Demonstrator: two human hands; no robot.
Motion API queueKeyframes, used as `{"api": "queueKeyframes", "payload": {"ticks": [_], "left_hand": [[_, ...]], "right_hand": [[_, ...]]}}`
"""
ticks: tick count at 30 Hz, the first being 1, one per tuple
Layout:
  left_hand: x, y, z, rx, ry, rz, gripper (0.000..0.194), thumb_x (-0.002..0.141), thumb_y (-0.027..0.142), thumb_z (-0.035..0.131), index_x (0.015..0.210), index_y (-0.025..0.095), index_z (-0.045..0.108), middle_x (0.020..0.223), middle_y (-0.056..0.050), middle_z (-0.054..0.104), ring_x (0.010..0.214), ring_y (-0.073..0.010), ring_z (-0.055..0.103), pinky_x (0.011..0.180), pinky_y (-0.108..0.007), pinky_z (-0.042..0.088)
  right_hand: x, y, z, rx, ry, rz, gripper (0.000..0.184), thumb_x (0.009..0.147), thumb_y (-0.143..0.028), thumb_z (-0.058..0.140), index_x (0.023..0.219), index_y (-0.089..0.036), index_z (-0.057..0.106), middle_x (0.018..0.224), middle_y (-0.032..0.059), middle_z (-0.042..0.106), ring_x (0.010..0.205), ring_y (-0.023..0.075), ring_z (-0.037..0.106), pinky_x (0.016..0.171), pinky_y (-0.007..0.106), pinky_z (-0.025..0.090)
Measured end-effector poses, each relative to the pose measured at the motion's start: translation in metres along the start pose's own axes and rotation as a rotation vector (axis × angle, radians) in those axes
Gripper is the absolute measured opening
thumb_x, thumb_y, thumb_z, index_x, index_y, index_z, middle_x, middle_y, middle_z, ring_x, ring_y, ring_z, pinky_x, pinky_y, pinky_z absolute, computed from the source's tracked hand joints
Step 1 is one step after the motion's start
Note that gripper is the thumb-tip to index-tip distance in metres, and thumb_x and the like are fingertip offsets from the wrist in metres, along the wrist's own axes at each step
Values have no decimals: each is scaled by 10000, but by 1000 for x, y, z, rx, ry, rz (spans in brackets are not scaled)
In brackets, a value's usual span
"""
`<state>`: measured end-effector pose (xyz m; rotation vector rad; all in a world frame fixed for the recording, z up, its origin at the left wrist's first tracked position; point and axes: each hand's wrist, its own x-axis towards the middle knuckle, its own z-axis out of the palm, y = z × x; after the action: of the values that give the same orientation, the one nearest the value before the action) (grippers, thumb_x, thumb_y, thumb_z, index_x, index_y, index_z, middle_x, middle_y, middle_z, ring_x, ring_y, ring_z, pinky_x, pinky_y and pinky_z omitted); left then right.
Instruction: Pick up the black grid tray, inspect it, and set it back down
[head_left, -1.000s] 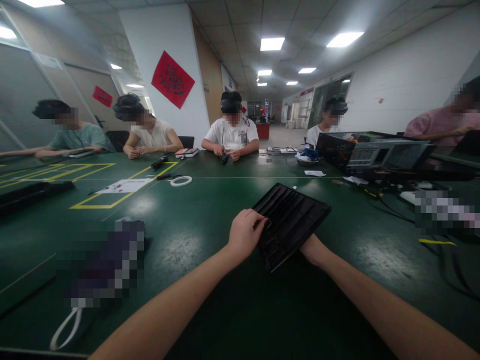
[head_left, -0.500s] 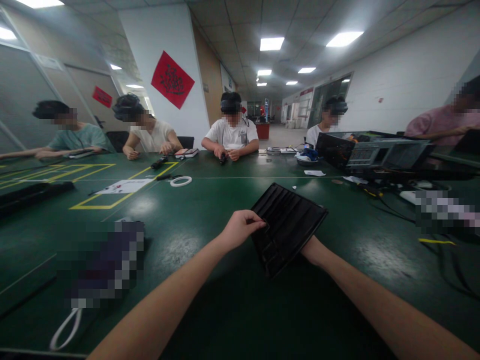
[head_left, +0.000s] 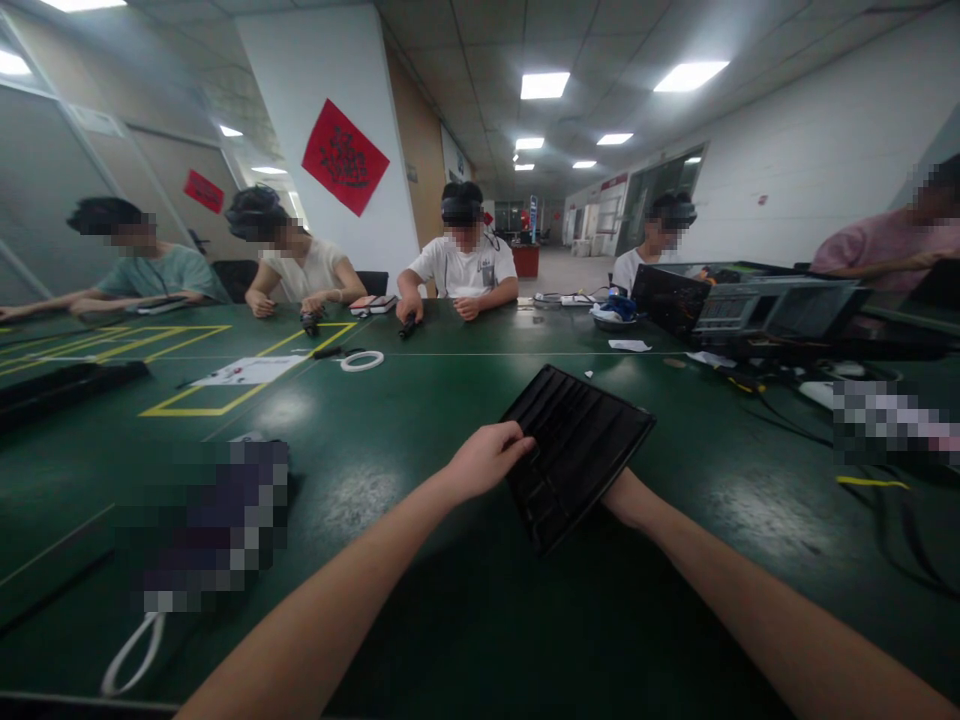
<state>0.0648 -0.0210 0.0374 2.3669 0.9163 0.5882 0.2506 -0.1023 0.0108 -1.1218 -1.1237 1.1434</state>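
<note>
Both my hands hold a flat black ribbed plastic panel (head_left: 577, 452), tilted up above the green table. My left hand (head_left: 491, 460) is curled over the panel's left edge, with the fingers resting on its ribs. My right hand (head_left: 626, 498) meets the lower right edge, and its fingers are hidden behind the panel. The panel's underside is out of sight.
A pixelated object with a white loop (head_left: 210, 530) lies left of my arm. A white cable coil (head_left: 362, 361) and paper (head_left: 247, 370) lie ahead. Electronic equipment (head_left: 776, 310) and cables stand at right. Several people sit across the green table (head_left: 420, 640).
The black panel has turned slightly and sits a little flatter. My left hand has shifted left to its edge. A co-worker's hand across the table has moved left with a small black item.
</note>
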Motion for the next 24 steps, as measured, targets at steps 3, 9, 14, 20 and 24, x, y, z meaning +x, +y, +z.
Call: {"api": "queueKeyframes", "payload": {"ticks": [3,9,14,20,24], "left_hand": [[-1,6,-1,120,11,-3,336,910,395,381,681,177,492,649,2,508,602,-132,470,547,-251,331],[-1,9,2,244,-20,54,293,924,325,363,703,184,495,695,-13,543,653,-148,510,608,-263,362],[-2,11,2,298,25,-20,418,945,420,277,676,185,494,672,-26,541,649,-167,520,613,-284,374],[-1,8,2,204,-11,85,215,907,273,367,738,194,473,719,-9,534,689,-151,515,632,-264,372],[1,9,5,113,-12,-2,274,906,318,382,662,196,412,595,27,425,562,-122,425,535,-246,300]], "right_hand": [[0,-1,2,52,38,32,424,445,-479,811,782,-234,733,926,46,712,917,267,632,922,482,470],[2,3,1,40,32,43,418,412,-480,822,728,-222,731,845,39,717,839,257,642,883,474,494],[3,4,-2,24,0,21,438,487,-462,799,849,-224,732,991,50,705,947,271,632,936,476,464],[0,0,1,19,31,43,437,447,-483,811,760,-192,720,873,62,717,854,267,645,868,474,500],[-1,-1,2,39,26,44,436,442,-505,811,758,-218,722,884,51,716,859,261,645,868,460,504]]}}
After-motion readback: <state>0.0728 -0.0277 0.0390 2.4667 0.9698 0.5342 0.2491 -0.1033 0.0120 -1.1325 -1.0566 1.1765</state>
